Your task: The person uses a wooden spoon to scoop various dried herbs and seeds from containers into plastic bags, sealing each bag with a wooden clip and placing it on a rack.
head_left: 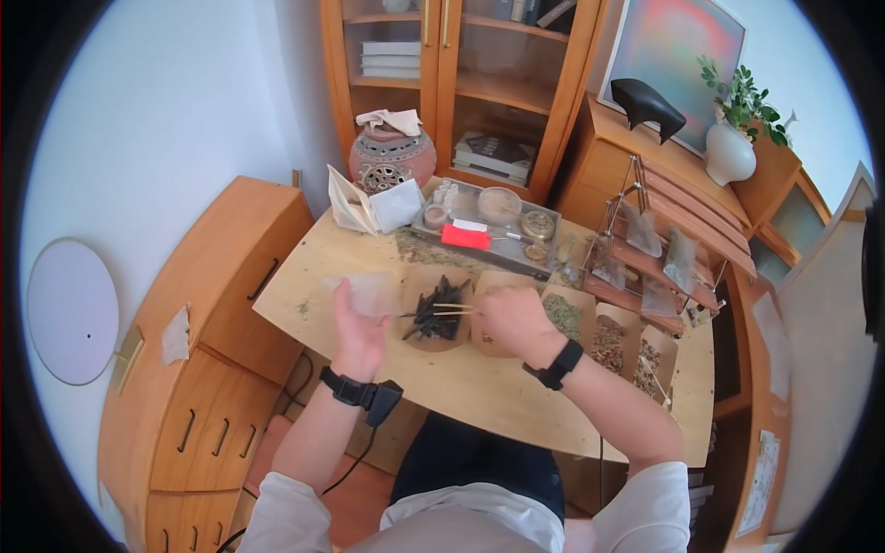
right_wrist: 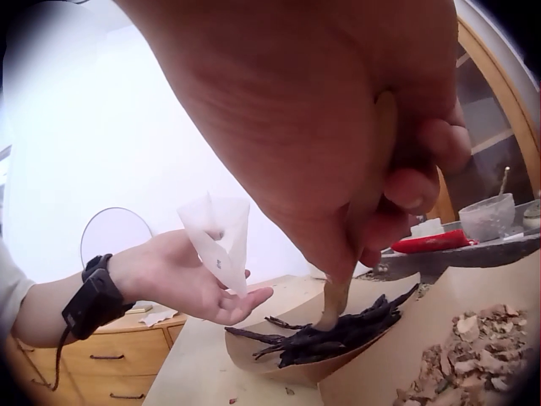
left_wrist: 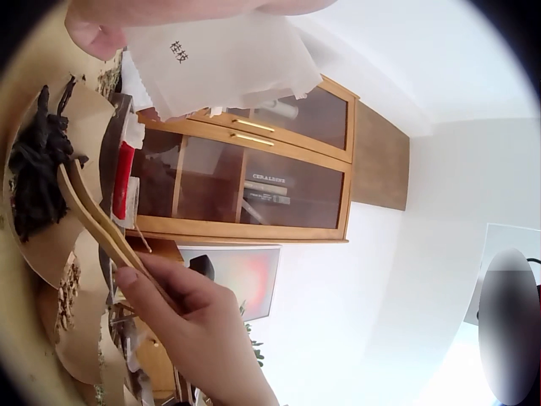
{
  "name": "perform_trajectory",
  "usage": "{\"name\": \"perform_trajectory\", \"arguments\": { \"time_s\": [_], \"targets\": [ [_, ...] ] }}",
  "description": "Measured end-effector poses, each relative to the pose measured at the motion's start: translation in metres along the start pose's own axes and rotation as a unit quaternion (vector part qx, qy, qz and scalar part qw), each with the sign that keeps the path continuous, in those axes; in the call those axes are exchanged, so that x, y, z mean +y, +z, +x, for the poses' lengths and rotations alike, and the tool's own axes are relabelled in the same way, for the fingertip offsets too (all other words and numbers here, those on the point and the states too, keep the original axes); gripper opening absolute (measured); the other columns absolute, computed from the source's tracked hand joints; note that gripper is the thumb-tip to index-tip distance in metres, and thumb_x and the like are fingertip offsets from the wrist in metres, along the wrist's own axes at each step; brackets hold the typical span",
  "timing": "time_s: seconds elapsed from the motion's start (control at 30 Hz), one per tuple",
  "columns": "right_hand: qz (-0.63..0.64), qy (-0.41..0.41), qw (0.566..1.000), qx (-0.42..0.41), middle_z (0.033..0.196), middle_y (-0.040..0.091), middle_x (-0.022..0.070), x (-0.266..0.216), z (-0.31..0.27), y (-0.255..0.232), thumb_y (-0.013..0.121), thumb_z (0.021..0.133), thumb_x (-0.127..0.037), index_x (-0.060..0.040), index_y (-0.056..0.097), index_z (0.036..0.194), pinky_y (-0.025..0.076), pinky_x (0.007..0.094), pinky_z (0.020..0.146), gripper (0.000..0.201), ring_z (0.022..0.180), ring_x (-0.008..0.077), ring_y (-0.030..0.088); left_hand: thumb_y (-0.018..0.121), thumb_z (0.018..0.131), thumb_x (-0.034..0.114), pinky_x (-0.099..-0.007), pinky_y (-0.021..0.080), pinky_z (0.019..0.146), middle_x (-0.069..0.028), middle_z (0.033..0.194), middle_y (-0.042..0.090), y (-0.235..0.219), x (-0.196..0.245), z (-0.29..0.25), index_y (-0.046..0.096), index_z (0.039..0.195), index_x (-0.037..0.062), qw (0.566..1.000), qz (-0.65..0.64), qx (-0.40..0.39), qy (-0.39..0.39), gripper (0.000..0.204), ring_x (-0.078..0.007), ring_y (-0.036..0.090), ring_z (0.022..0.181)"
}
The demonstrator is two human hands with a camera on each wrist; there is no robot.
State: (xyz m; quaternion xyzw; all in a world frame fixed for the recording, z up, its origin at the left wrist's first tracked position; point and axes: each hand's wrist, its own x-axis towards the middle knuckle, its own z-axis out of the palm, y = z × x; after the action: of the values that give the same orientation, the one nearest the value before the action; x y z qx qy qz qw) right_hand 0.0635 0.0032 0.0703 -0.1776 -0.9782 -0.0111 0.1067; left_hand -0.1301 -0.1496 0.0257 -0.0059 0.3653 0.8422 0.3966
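My left hand point(head_left: 359, 327) holds a small translucent paper bag point(left_wrist: 215, 63) with dark written characters, between thumb and fingers. The palm faces up in the right wrist view, where the bag point(right_wrist: 218, 241) stands upright on it. My right hand point(head_left: 516, 318) grips wooden tweezers point(left_wrist: 106, 224), fingers curled round them. Their tips are at a heap of black, wrinkled dried pods point(left_wrist: 40, 161) in a brown paper tray point(right_wrist: 254, 347). In the head view the pods point(head_left: 438, 309) lie between my two hands.
More paper trays hold pale chips point(right_wrist: 482, 351), green dried leaves point(head_left: 562, 318) and brown pieces point(head_left: 608, 343) to the right. Behind stands a grey tray point(head_left: 433, 226) with jars and a red packet point(head_left: 466, 237). A tiered wooden rack point(head_left: 636, 253) with bags stands at the right back.
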Motion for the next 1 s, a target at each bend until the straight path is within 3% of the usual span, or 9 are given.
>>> {"name": "perform_trajectory", "arguments": {
  "time_s": [0.17,0.27,0.37,0.47,0.57,0.6,0.7,0.83,1.0],
  "targets": [
    [-0.031,0.004,0.995,-0.097,0.076,0.070,0.0126,-0.011,0.021,-0.008,0.062,0.079,-0.012,-0.0071,0.073,0.075,0.055,0.0407,0.066,0.013,0.076,0.0292,0.070,0.053,0.093,0.053,-0.0385,0.032,0.104,-0.0035,0.130,0.055,0.000,-0.003,0.004,0.049,0.133,0.0165,1.000,0.013,0.006,0.000,0.054,-0.0210,0.047,0.121],
    [-0.081,-0.054,0.989,-0.107,0.076,0.070,0.0127,-0.009,0.023,-0.015,0.062,0.078,-0.012,-0.0056,0.073,0.074,0.055,0.0404,0.065,0.014,0.077,0.0296,0.070,0.051,0.094,0.054,-0.0360,0.036,0.098,-0.0034,0.126,0.055,0.004,-0.001,0.003,0.050,0.130,0.0165,1.000,0.022,0.008,-0.010,0.053,-0.0197,0.049,0.115],
    [-0.063,-0.062,0.995,-0.042,0.075,0.070,0.0121,0.007,0.020,-0.007,0.062,0.081,-0.014,-0.0081,0.073,0.076,0.054,0.0397,0.066,0.014,0.077,0.0304,0.070,0.051,0.094,0.053,-0.0368,0.037,0.100,-0.0037,0.122,0.056,0.007,0.000,0.003,0.051,0.129,0.0158,1.000,0.019,0.014,-0.016,0.051,-0.0203,0.049,0.115],
    [0.068,-0.016,0.997,0.017,0.077,0.070,0.0135,0.022,0.007,-0.026,0.063,0.086,-0.018,-0.0074,0.074,0.085,0.053,0.0394,0.066,0.015,0.077,0.0323,0.069,0.052,0.095,0.050,-0.0393,0.036,0.104,-0.0050,0.124,0.054,0.006,-0.003,0.011,0.049,0.130,0.0145,1.000,-0.019,-0.008,-0.014,0.050,-0.0226,0.048,0.117],
    [0.298,0.081,0.948,0.077,0.076,0.068,0.0142,0.031,-0.001,-0.035,0.063,0.092,-0.025,-0.0066,0.073,0.098,0.050,0.0376,0.064,0.021,0.069,0.0275,0.066,0.053,0.096,0.049,-0.0418,0.034,0.109,-0.0074,0.131,0.049,0.014,-0.004,0.012,0.047,0.133,0.0122,0.998,-0.062,-0.006,-0.026,0.052,-0.0251,0.046,0.121],
    [0.410,0.127,0.902,0.051,0.072,0.065,0.0076,0.031,-0.002,-0.037,0.064,0.096,-0.025,-0.0006,0.069,0.105,0.046,0.0319,0.060,0.026,0.063,0.0152,0.058,0.053,0.097,0.048,-0.0426,0.034,0.111,-0.0083,0.134,0.048,0.020,-0.005,0.009,0.046,0.134,0.0113,0.997,-0.074,0.000,-0.035,0.053,-0.0259,0.046,0.122],
    [0.519,0.149,0.839,0.069,0.070,0.057,-0.0017,0.017,-0.003,-0.036,0.063,0.098,-0.023,0.0022,0.068,0.105,0.042,0.0254,0.059,0.027,0.064,0.0057,0.047,0.050,0.098,0.050,-0.0431,0.035,0.111,-0.0105,0.140,0.044,0.038,-0.013,-0.002,0.043,0.138,0.0095,0.990,-0.119,-0.039,-0.062,0.058,-0.0271,0.043,0.127],
    [0.551,0.153,0.817,0.075,0.072,0.053,-0.0048,-0.002,0.001,-0.036,0.063,0.098,-0.022,0.0041,0.068,0.108,0.039,0.0231,0.057,0.028,0.066,0.0031,0.044,0.045,0.100,0.051,-0.0436,0.038,0.111,-0.0122,0.140,0.044,0.048,-0.027,-0.006,0.040,0.141,0.0083,0.982,-0.142,-0.062,-0.108,0.060,-0.0270,0.043,0.129],
    [0.499,0.141,0.850,0.090,0.074,0.064,0.0037,-0.004,0.000,-0.023,0.064,0.097,-0.026,0.0021,0.068,0.110,0.045,0.0272,0.060,0.031,0.064,0.0085,0.052,0.040,0.102,0.052,-0.0442,0.041,0.110,-0.0137,0.140,0.044,0.059,-0.029,-0.016,0.040,0.142,0.0075,0.983,-0.144,-0.053,-0.101,0.060,-0.0276,0.043,0.129]
  ]
}}
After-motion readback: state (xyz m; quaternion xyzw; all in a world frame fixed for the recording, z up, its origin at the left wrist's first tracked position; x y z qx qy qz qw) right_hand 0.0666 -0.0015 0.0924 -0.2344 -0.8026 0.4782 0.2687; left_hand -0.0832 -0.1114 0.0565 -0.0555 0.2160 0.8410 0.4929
